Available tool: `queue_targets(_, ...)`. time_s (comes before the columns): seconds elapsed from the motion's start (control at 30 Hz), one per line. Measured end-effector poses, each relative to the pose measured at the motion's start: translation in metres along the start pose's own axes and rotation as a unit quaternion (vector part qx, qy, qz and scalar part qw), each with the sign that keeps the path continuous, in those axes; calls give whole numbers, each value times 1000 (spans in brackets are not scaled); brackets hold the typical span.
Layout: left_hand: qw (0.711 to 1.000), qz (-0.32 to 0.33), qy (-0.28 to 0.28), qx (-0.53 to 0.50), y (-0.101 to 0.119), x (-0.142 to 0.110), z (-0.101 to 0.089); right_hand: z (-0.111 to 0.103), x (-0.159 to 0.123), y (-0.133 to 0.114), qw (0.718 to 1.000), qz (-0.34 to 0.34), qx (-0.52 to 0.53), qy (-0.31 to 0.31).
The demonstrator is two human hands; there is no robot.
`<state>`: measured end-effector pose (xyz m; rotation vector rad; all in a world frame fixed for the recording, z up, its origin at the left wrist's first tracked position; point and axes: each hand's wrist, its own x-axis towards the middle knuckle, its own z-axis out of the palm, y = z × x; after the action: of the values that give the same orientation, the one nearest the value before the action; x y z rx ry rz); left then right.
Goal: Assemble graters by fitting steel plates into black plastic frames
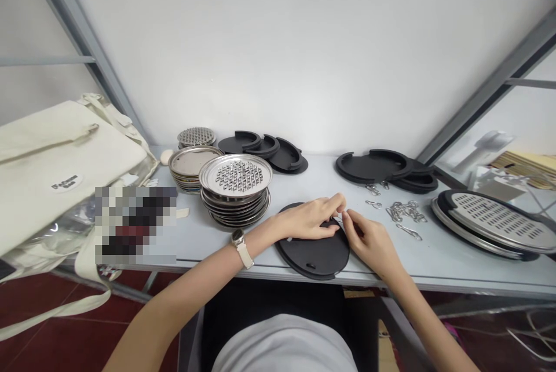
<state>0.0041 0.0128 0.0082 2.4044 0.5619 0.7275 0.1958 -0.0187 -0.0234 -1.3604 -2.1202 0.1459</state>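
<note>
A black round plastic holder (313,256) lies near the table's front edge, tilted slightly under my hands. My left hand (310,218), with a watch on its wrist, rests over the holder, fingers curled round its far right edge. At that same edge my right hand (369,241) pinches a thin, shiny metal clip between thumb and forefinger; most of the clip is hidden by the fingers. Just right of my right hand, a loose pile of metal clips (408,211) lies on the table, with a single clip (409,232) in front.
Stacked metal grater discs (237,178) stand left of the holder, with plain metal discs (195,160) behind. More black holders (373,166) lie along the wall. Holders fitted with graters (499,218) are at right. A cream bag (65,157) covers the left end.
</note>
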Motion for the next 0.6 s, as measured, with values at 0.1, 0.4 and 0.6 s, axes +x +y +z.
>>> queue_targets(0.1, 1000, 16, 7, -2, -1, 0, 0, 0, 0, -1, 1000, -2, -7, 4)
queue_targets(0.4, 999, 44, 12, 6, -2, 1, 0, 0, 0, 1, 1000, -9, -6, 9)
queue_targets(0.6, 1000, 29, 7, 0, -1, 1, 0, 2, -1, 0, 999, -5, -7, 36)
